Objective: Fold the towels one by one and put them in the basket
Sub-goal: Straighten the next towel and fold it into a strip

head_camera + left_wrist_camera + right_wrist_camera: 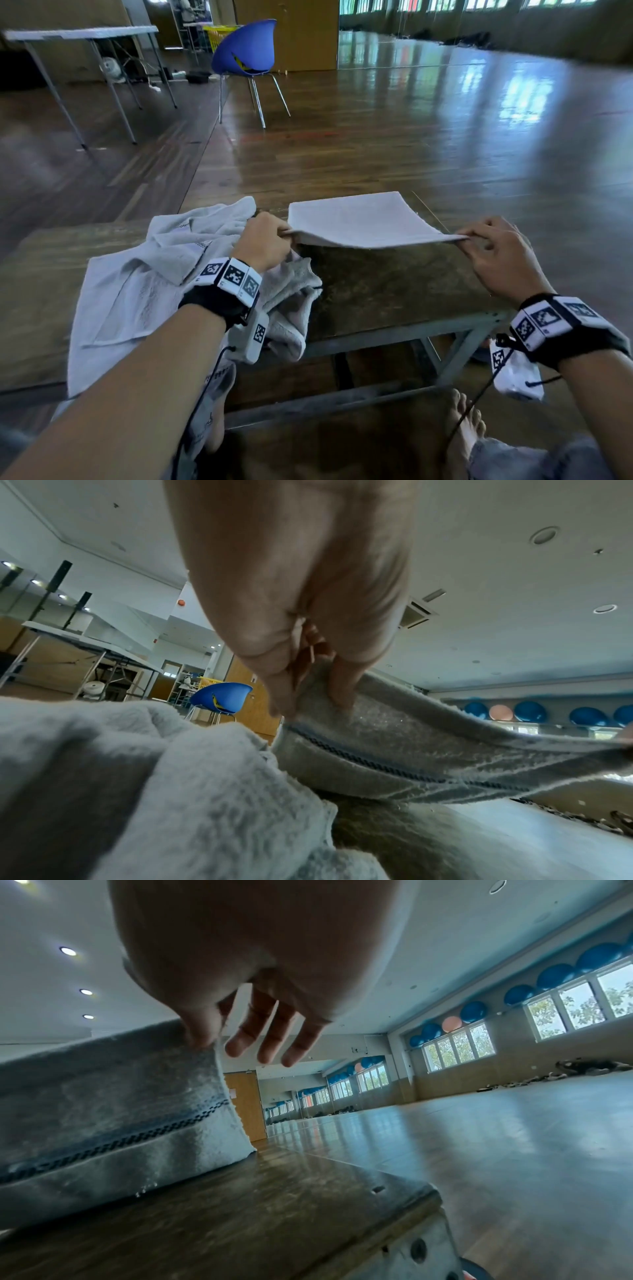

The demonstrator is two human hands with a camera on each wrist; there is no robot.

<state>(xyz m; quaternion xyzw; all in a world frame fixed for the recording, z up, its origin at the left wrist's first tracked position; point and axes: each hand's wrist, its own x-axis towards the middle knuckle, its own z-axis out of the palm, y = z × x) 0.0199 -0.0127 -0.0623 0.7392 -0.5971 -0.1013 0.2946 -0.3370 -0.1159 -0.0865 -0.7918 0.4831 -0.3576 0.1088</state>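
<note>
Over the low wooden table, left hand and right hand fingers pinch the towel's near corners, stretching it between them.

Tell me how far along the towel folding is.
Early. Nothing visibly finished: no folded towel in view. In hand: left hand and right hand pinch the near corners of one towel, lifted off the table. Left: the crumpled towels beside it. The yellow basket stands far off.
</note>
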